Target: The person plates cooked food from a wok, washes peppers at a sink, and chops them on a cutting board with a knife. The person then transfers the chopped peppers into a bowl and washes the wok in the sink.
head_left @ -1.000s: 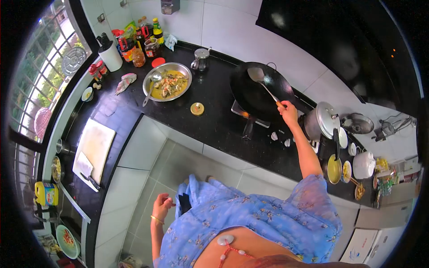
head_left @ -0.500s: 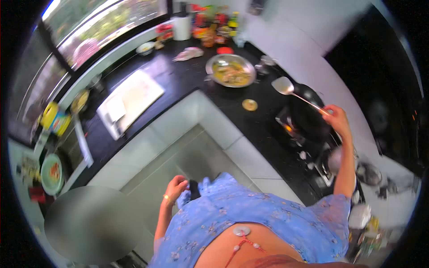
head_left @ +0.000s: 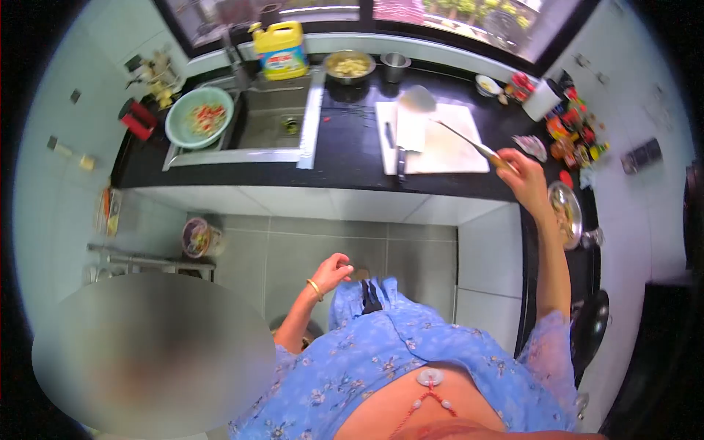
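My right hand (head_left: 522,176) is closed round the wooden handle of a metal spatula (head_left: 418,100). The spatula's blade is over the white cutting board (head_left: 458,150), near its back edge. A cleaver (head_left: 411,132) with a dark handle lies on the board's left part. My left hand (head_left: 332,272) hangs over the floor in front of my blue dress, fingers curled and partly pressed together; nothing shows in it. The metal bowl of cooked food (head_left: 565,213) sits on the counter to the right, beyond my right forearm. At the right edge the black wok (head_left: 591,330) shows in part.
Left of the board are a sink (head_left: 273,121), a green bowl of chopped food (head_left: 199,117), a yellow jug (head_left: 282,51) and a metal bowl of pale pieces (head_left: 349,67). Bottles (head_left: 576,132) crowd the right corner. A bin (head_left: 199,239) stands on the floor. A blurred patch covers the lower left.
The view has swung left from the stove to the sink side. My right hand has carried the spatula from over the wok to above the cutting board. My left hand still hangs low.
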`<state>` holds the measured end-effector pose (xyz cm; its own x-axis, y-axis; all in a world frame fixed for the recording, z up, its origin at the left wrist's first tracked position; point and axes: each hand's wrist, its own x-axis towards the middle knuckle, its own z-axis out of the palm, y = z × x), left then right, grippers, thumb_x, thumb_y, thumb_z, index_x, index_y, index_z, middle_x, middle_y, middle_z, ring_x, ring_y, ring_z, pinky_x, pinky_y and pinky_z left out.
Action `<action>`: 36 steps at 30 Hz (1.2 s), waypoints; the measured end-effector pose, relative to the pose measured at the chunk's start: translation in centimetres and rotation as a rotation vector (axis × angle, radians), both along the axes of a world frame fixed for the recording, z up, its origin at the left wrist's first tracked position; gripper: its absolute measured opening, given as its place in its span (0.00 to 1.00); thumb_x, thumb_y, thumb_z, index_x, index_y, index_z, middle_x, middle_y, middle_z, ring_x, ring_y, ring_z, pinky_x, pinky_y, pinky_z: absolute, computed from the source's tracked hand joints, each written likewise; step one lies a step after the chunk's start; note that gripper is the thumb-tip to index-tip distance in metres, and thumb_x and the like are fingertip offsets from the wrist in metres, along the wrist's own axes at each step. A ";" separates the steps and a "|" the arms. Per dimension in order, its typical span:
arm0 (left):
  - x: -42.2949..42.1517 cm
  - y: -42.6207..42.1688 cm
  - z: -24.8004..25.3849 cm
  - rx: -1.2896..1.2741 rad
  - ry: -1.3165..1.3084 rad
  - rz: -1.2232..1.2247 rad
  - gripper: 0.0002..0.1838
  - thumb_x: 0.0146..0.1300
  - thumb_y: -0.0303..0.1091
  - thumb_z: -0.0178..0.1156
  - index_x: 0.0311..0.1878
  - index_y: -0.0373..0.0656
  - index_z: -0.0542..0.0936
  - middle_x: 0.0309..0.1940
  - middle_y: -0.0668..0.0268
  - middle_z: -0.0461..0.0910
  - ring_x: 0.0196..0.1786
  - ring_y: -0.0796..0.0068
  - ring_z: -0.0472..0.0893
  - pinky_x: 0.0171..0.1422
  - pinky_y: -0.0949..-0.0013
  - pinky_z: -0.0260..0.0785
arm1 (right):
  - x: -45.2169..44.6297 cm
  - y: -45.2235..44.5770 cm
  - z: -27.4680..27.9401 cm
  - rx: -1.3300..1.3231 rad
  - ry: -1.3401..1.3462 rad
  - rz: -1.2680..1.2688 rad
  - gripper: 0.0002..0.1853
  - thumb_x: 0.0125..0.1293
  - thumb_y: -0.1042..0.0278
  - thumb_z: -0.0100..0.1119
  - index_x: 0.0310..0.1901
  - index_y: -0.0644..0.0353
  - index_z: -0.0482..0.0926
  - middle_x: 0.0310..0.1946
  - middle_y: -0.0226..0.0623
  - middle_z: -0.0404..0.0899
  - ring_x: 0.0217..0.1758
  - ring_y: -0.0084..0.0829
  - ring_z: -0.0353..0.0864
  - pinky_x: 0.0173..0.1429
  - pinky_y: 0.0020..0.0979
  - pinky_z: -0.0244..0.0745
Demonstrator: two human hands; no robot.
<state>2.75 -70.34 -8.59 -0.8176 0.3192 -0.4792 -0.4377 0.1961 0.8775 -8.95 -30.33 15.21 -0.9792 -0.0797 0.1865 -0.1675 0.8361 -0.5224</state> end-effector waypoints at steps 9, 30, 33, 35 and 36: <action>7.0 -6.8 -4.9 0.104 -0.087 0.347 0.16 0.57 0.32 0.59 0.46 0.35 0.69 0.29 0.64 0.74 0.29 0.74 0.79 0.32 0.74 0.72 | -15.8 -19.2 -2.0 0.250 0.028 0.220 0.15 0.51 0.62 0.58 0.42 0.52 0.76 0.32 0.47 0.79 0.39 0.46 0.78 0.41 0.41 0.71; -22.6 -30.0 -3.2 0.581 -0.094 1.016 0.07 0.58 0.31 0.54 0.34 0.38 0.71 0.29 0.57 0.75 0.38 0.54 0.80 0.35 0.60 0.75 | -5.4 -8.9 -10.3 -0.623 -0.416 -0.047 0.17 0.51 0.74 0.58 0.45 0.64 0.75 0.17 0.27 0.73 0.14 0.12 0.62 0.16 0.17 0.52; -29.7 -35.4 -3.6 0.554 -0.103 1.189 0.09 0.58 0.31 0.54 0.37 0.38 0.68 0.28 0.56 0.72 0.34 0.51 0.79 0.34 0.57 0.74 | -6.3 -12.1 -10.5 -0.665 -0.410 -0.117 0.17 0.51 0.74 0.58 0.45 0.64 0.75 0.17 0.27 0.72 0.15 0.12 0.62 0.16 0.16 0.53; -34.4 -39.7 -5.4 0.508 -0.122 1.283 0.12 0.57 0.31 0.55 0.41 0.38 0.66 0.28 0.55 0.69 0.32 0.49 0.77 0.36 0.55 0.73 | -7.2 -15.0 -10.8 -0.711 -0.401 -0.154 0.16 0.52 0.74 0.59 0.45 0.63 0.75 0.18 0.26 0.72 0.15 0.12 0.62 0.16 0.16 0.52; -36.1 -41.7 -6.1 0.453 -0.107 1.321 0.17 0.55 0.31 0.57 0.45 0.37 0.66 0.33 0.51 0.69 0.37 0.47 0.76 0.40 0.53 0.73 | -7.6 -16.8 -10.9 -0.723 -0.395 -0.190 0.16 0.52 0.74 0.59 0.45 0.63 0.75 0.18 0.26 0.72 0.15 0.12 0.62 0.16 0.16 0.52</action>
<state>-33.38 -112.07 -14.67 -0.5984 -0.5062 -0.6210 -0.1424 -0.6956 0.7042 -16.52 -47.11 4.32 -0.9678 0.1003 -0.2309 0.2498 0.2692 -0.9301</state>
